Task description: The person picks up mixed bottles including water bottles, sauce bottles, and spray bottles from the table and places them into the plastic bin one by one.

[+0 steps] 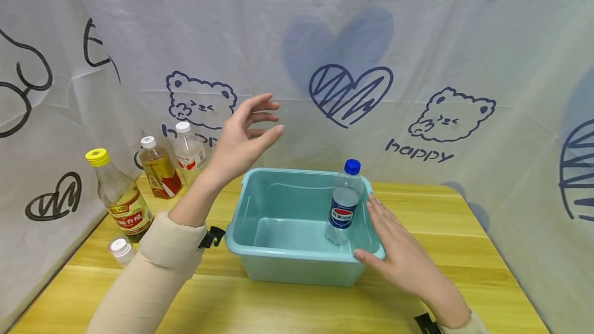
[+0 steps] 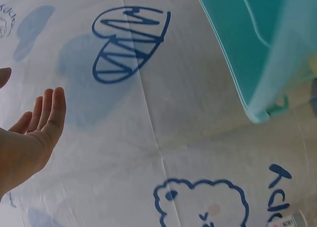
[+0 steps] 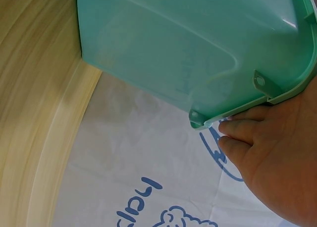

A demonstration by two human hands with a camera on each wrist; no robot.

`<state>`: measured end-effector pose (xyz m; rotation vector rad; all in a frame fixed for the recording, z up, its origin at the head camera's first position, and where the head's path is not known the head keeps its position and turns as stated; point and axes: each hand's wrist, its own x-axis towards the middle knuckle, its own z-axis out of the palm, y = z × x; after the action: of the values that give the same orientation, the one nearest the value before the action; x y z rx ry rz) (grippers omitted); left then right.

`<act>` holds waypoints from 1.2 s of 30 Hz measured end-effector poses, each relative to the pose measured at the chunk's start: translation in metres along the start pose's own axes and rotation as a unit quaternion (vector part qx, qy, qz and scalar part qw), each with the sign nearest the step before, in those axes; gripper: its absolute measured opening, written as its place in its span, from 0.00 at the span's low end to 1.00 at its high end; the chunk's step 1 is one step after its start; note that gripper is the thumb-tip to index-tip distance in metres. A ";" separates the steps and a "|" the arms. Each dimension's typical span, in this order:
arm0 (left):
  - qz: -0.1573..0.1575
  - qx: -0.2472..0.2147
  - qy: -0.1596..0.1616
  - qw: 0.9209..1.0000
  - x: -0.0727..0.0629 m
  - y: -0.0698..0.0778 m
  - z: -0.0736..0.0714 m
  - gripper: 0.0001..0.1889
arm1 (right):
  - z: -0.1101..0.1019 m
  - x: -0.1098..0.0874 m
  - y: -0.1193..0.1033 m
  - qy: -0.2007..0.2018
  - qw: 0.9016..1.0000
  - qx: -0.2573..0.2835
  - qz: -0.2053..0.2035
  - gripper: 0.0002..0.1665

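Observation:
A light teal plastic bin (image 1: 297, 267) stands on the wooden table. Inside it, toward the right wall, a clear bottle (image 1: 344, 202) with a blue cap and a dark blue label stands upright. My left hand (image 1: 246, 135) is raised behind and above the bin's left side, fingers loosely bent, with nothing in it. In the left wrist view, that hand (image 2: 34, 138) shows well apart from the bin (image 2: 237, 48). My right hand (image 1: 399, 251) rests along the bin's right rim, fingers straight and thumb at the front corner. The right wrist view shows its fingers (image 3: 242, 133) against the rim.
Left of the bin on the table (image 1: 260, 308) stand a yellow-capped bottle of dark liquid (image 1: 127, 210), a white-capped bottle with a red and yellow label (image 1: 160, 169), a clear white-capped bottle (image 1: 189, 153) and a small white-capped container (image 1: 121, 249). A printed curtain (image 1: 287, 117) hangs behind.

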<state>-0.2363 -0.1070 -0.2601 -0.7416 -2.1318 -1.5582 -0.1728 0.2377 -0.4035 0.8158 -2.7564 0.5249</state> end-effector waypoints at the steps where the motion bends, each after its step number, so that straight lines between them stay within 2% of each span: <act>1: 0.000 0.003 0.009 1.000 -0.003 0.000 -0.003 0.32 | 0.000 0.000 0.000 0.000 1.000 -0.001 0.000 0.58; 10: -0.005 0.060 0.068 0.996 -0.028 -0.019 -0.023 0.32 | 0.000 0.001 0.001 -0.003 1.000 0.002 0.008 0.58; 17: -0.005 0.119 0.118 0.986 -0.051 -0.038 -0.037 0.33 | 0.000 0.001 0.001 -0.004 1.000 0.003 0.009 0.58; 21: -0.009 0.136 0.141 0.981 -0.067 -0.047 -0.047 0.33 | 0.000 0.001 0.000 -0.006 1.000 0.004 0.008 0.58; 31: -0.038 0.141 0.180 0.973 -0.103 -0.054 -0.075 0.33 | 0.000 0.001 0.000 -0.003 1.000 0.001 0.009 0.57; 36: -0.063 0.170 0.185 0.966 -0.121 -0.056 -0.090 0.34 | 0.001 0.001 -0.001 -0.004 1.000 0.001 0.010 0.58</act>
<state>-0.1764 -0.2287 -0.3473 -0.1845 -2.1071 -1.2224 -0.1731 0.2365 -0.4035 0.7923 -2.7747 0.5297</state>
